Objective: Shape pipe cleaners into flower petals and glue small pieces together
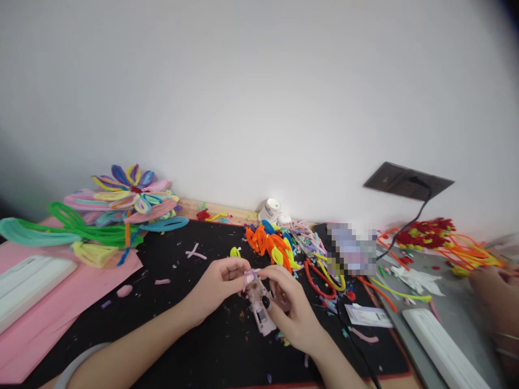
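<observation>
My right hand [290,308] is wrapped round a small pale pink, partly see-through plastic device [264,323] and holds it tilted over the black mat [182,346]. The thumb, with a dark nail, lies along its side. My left hand [221,283] pinches at the device's upper end, where a bit of lilac [252,273] shows between the fingertips; its kind is too small to tell. Just beyond the hands lie looped orange pipe cleaners [259,240] and yellow ones. A small yellow-green loop [235,252] sits behind my left hand.
A many-coloured pipe-cleaner flower [135,190] lies at the left on pink paper [81,308], near a white case [36,283]. At the right are scissors [308,246], a blurred-out phone [351,248], a black cable [357,346] and another person's hand [492,286]. Fluff scraps litter the mat.
</observation>
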A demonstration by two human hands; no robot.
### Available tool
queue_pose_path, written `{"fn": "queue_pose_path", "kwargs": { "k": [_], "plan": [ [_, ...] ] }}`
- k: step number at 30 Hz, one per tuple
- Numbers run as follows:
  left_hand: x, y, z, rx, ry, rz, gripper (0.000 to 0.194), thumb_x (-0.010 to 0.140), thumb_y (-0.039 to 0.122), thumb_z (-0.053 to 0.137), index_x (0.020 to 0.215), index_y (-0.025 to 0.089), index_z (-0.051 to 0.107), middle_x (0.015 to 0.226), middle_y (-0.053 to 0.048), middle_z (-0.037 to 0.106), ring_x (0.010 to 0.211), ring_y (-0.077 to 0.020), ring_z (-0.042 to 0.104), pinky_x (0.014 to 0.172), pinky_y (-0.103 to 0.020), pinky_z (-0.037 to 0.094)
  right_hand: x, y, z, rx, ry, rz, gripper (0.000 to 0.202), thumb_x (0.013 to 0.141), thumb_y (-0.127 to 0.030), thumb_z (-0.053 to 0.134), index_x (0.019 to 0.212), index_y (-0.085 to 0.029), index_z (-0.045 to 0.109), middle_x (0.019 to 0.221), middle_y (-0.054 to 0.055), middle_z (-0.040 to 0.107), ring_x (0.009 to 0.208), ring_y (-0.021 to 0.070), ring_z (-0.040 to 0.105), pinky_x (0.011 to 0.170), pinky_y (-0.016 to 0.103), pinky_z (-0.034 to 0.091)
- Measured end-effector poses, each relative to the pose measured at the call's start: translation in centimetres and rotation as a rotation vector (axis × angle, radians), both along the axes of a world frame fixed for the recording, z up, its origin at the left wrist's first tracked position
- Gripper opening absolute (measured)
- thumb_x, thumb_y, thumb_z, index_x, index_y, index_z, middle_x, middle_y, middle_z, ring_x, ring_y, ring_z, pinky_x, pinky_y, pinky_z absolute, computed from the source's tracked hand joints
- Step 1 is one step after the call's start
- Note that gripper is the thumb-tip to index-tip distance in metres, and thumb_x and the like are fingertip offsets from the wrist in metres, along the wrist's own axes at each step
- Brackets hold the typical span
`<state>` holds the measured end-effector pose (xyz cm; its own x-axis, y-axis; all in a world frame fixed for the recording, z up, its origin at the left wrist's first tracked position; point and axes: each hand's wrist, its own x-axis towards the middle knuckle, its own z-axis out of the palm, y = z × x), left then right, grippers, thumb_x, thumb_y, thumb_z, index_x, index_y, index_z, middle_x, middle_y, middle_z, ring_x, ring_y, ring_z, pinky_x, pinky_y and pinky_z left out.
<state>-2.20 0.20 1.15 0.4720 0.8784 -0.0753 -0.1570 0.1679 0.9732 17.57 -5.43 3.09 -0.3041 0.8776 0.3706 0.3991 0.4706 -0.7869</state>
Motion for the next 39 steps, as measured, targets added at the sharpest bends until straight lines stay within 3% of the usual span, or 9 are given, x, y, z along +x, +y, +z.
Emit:
{"fn": "queue_pose_path", "kwargs": {
  "k": [10,21,39],
  "plan": [
    [-0.01,-0.02,-0.22,0.009,0.013,-0.001,0.03,0.076,0.041,0.083,0.08,0.016,0.067,0.068,0.002,0.061,0.064,-0.0138,0.054,0.061,-0.025,0.044,0.03,0.06,-0.11,-0.003,0.003,0.018,0.043,0.084,-0.012,0.058,0.125,-0.024,0.067,0.106,0.007,0.065,0.083,0.0207,0.058,0.073,0.033,0.049],
    [-0.04,-0.02,-0.13,0.014,0.015,0.009,0.032,0.075,0.042,0.083,0.083,0.016,0.068,0.07,0.001,0.063,0.065,-0.0143,0.057,0.061,-0.025,0.046,0.06,0.09,-0.05,-0.001,-0.034,0.005,0.042,0.084,-0.014,0.057,0.124,-0.022,0.066,0.103,0.007,0.065,0.074,0.0185,0.054,0.063,0.03,0.044],
    [-0.06,0.0,-0.13,0.028,-0.002,0.0,0.028,0.075,0.038,0.084,0.082,0.015,0.069,0.07,0.001,0.064,0.065,-0.0136,0.056,0.062,-0.025,0.046,0.07,0.11,-0.32,-0.018,-0.029,0.016,0.041,0.087,-0.015,0.058,0.127,-0.022,0.065,0.106,0.008,0.065,0.078,0.0195,0.054,0.069,0.032,0.045]
  ]
}}
